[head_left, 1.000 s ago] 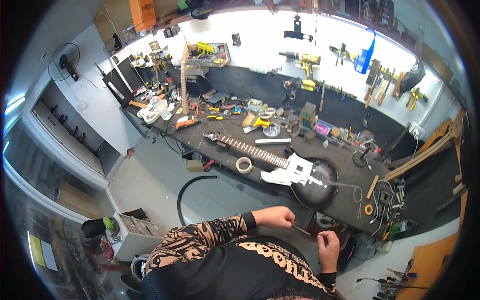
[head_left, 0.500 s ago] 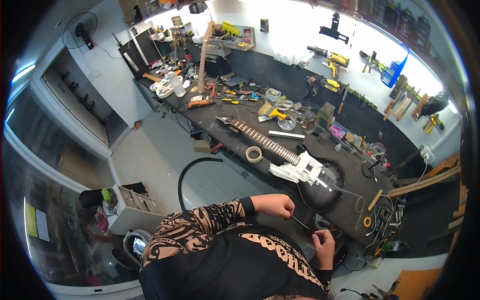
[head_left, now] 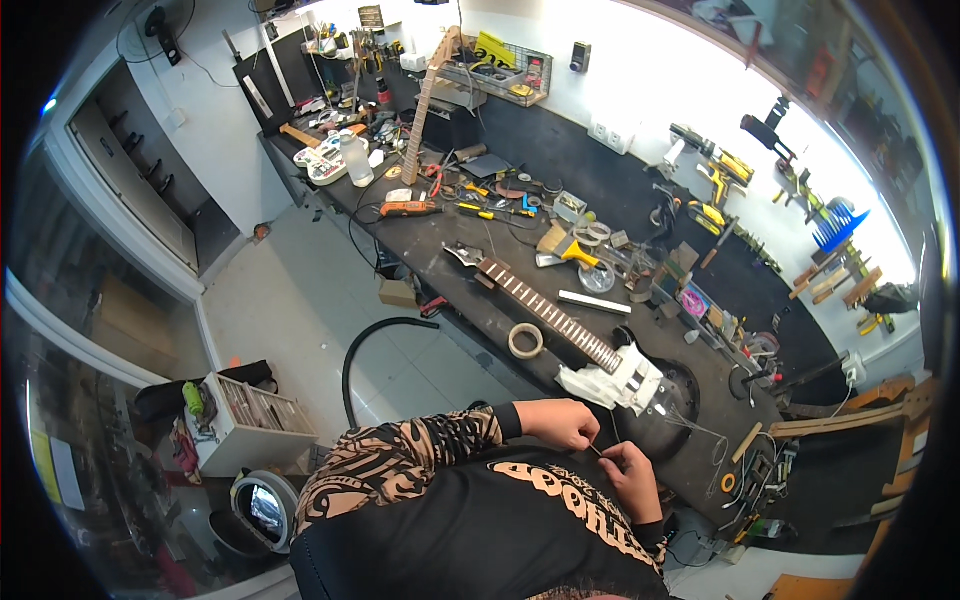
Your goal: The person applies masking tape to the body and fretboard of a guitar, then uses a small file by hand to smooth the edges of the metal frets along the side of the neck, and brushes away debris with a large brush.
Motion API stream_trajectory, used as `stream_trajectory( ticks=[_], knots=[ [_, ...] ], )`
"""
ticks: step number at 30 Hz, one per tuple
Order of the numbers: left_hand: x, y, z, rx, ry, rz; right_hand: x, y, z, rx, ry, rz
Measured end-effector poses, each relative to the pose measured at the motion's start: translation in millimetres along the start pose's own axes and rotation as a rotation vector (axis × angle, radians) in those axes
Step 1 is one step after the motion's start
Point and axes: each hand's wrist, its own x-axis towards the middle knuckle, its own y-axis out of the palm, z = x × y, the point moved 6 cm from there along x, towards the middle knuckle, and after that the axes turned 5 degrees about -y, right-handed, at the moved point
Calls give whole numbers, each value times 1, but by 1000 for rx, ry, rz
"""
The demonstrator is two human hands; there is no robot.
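Observation:
My left hand (head_left: 565, 425) is closed around a thin dark rod (head_left: 597, 449); only a short length of it shows, and its exact kind is too small to tell. Close beside it, my right hand (head_left: 632, 480) pinches the rod's other end between thumb and fingers. Both hands are in front of my chest, at the bench's near edge. Just beyond them lies a black electric guitar (head_left: 683, 385) on its back, strings loose. White masking paper (head_left: 625, 382) covers part of its body around the end of the fretted neck (head_left: 550, 315).
A tape roll (head_left: 526, 341) lies beside the neck on the dark bench (head_left: 450, 300). Behind stand a yellow brush (head_left: 570, 246), an orange rotary tool (head_left: 410, 209) and an upright guitar neck (head_left: 428, 110). A black hose (head_left: 362, 350) curves over the floor.
My hands have come closer together, and my right fingers have closed on the rod's end. Less of the rod shows. The view has shifted slightly.

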Motion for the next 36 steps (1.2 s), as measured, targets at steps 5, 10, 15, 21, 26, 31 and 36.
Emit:
stream_trajectory(
  ticks=[5,10,15,21,26,31,36],
  knots=[
    [-21,-82,59,12,-16,-21,42,10,9,-132,79,-122],
    [-28,-140,100,71,52,-15,125,65,55,-156,-38,-66],
    [-40,-170,117,37,69,14,183,98,108,-139,-67,-6],
    [-74,-218,158,12,4,-185,197,82,99,-359,20,-21],
    [-91,-219,170,-3,-23,-189,234,114,127,-303,-123,20],
    [-90,-215,164,-61,27,-230,263,137,138,-267,-171,163],
    [-93,-219,180,-64,8,-240,266,128,128,-251,-148,149]
  ],
)
